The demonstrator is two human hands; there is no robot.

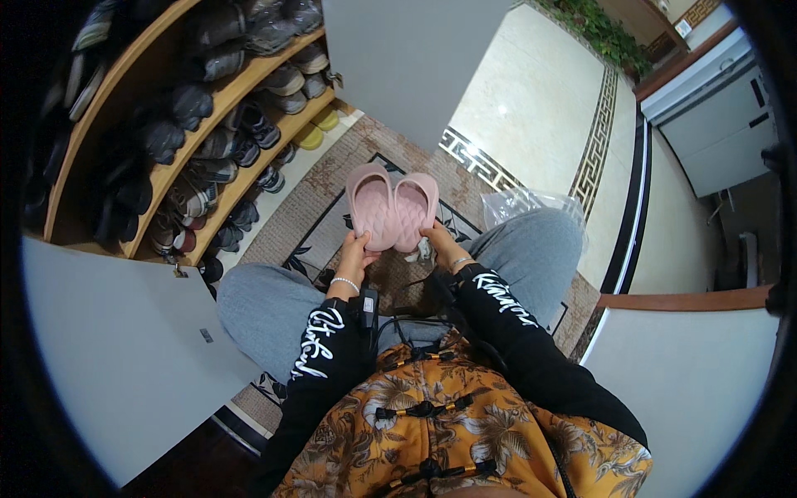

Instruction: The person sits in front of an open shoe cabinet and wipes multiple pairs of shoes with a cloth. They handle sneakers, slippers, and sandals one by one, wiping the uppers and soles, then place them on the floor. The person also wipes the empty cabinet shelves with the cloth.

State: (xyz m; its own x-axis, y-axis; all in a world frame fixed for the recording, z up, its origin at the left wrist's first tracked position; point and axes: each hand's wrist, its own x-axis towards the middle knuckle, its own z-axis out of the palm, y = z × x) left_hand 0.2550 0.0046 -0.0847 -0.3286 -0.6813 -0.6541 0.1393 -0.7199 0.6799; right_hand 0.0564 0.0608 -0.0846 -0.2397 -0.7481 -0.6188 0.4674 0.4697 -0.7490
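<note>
A pair of pink slippers is held out in front of me, side by side, above a patterned mat. My left hand grips the heel end of the left slipper, thumb on top and fingers beneath. At the heel of the right slipper, my right hand holds on with its thumb at the edge. The two slippers touch along their inner sides. Some crumpled white material shows beside my right hand; what it is I cannot tell.
On the left stands a wooden shoe cabinet with several shelves of shoes, its grey doors swung out. Yellow slippers lie under the lowest shelf. A clear plastic bag rests by my right knee. Green plants line the far tiled floor.
</note>
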